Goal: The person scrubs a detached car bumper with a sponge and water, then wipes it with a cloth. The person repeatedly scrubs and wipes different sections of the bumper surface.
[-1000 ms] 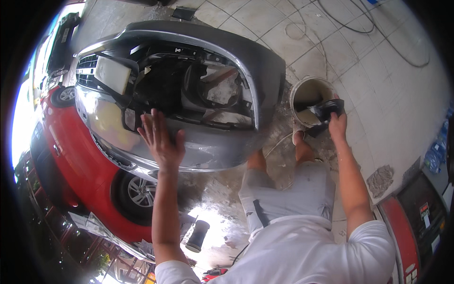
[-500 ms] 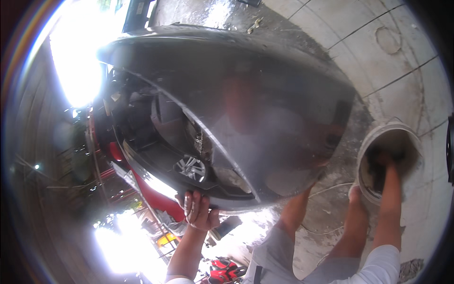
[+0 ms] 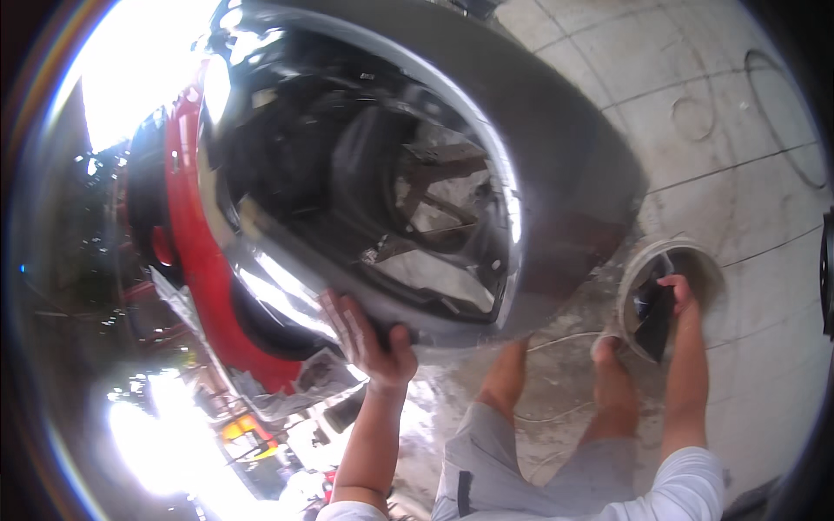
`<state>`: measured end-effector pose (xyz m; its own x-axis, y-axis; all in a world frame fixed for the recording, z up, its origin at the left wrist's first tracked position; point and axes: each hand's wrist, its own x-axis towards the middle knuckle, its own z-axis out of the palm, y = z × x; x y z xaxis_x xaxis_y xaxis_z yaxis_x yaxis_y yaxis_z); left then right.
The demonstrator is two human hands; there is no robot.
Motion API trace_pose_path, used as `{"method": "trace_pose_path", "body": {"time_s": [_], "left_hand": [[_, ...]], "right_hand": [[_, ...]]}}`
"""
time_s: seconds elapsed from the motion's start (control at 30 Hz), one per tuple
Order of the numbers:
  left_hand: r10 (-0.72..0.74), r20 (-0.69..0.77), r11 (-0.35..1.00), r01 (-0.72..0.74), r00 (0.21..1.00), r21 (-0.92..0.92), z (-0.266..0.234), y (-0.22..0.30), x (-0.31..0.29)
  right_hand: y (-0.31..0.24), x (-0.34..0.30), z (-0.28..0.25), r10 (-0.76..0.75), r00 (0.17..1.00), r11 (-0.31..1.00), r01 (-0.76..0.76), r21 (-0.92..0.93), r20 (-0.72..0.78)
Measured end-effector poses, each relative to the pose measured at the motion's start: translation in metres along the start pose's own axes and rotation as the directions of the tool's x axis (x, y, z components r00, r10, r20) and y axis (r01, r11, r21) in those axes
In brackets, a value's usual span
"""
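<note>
At the mouth of a pale round bucket [image 3: 704, 267] standing on the tiled floor [image 3: 747, 208], the person's right hand [image 3: 683, 293] is gripping, as far as the view is showing, the upper edge of a black sheet [image 3: 653, 321]. Its fingers are curling inward with hardly any gap between them, though the blur is hiding exactly how they are pinching. The sheet is hanging just below and slightly to the left of that hand, partly within the bucket, its long axis running from the fingertips down toward the near rim. Its material is staying unclear.

Off to the left of the bucket, a grey car bumper cover [image 3: 565, 148] is spreading across the middle of the view. Its long axis is slanting from the upper left toward a tapered end at the right, and that end is lying nearest the bucket, so the bumper is sitting up and to the left of the right hand. The left hand [image 3: 375, 343] is the nearer one to it: opened out, thumb standing apart from the extended fingers, it is resting against the bumper's near edge and grasping nothing visible. Behind that edge, a red car [image 3: 185, 143] is showing.
</note>
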<state>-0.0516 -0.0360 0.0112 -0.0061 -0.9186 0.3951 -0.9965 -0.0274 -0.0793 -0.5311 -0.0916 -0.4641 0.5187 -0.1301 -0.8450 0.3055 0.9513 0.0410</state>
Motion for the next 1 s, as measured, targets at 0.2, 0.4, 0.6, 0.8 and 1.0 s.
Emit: {"method": "trace_pose_path", "body": {"time_s": [0.2, 0.4, 0.6, 0.8, 1.0], "left_hand": [[0.027, 0.131, 0.982, -0.002, 0.991, -0.187, -0.007, 0.002, 0.018], [0.127, 0.205, 0.95, -0.06, 0.97, -0.305, -0.056, -0.041, 0.095], [0.089, 0.081, 0.932, -0.054, 0.993, -0.359, -0.067, -0.099, 0.188], [-0.009, 0.016, 0.868, 0.015, 1.0, -0.496, -0.06, -0.118, 0.162], [-0.065, 0.02, 0.804, 0.064, 0.998, -0.591, -0.059, -0.127, 0.186]], "right_hand": [[-0.048, -0.285, 0.275, -0.482, 0.873, 0.866, 0.461, -0.194, -0.076], [-0.016, -0.363, 0.619, -0.701, 0.635, 0.108, 0.544, -0.832, 0.324], [0.009, -0.331, 0.766, -0.562, 0.574, -0.584, 0.235, -0.777, 0.596], [-0.021, -0.368, 0.741, -0.821, 0.381, -0.388, 0.171, -0.906, 0.424], [-0.021, -0.393, 0.739, -0.9, 0.383, -0.059, 0.368, -0.928, 0.209]]}}
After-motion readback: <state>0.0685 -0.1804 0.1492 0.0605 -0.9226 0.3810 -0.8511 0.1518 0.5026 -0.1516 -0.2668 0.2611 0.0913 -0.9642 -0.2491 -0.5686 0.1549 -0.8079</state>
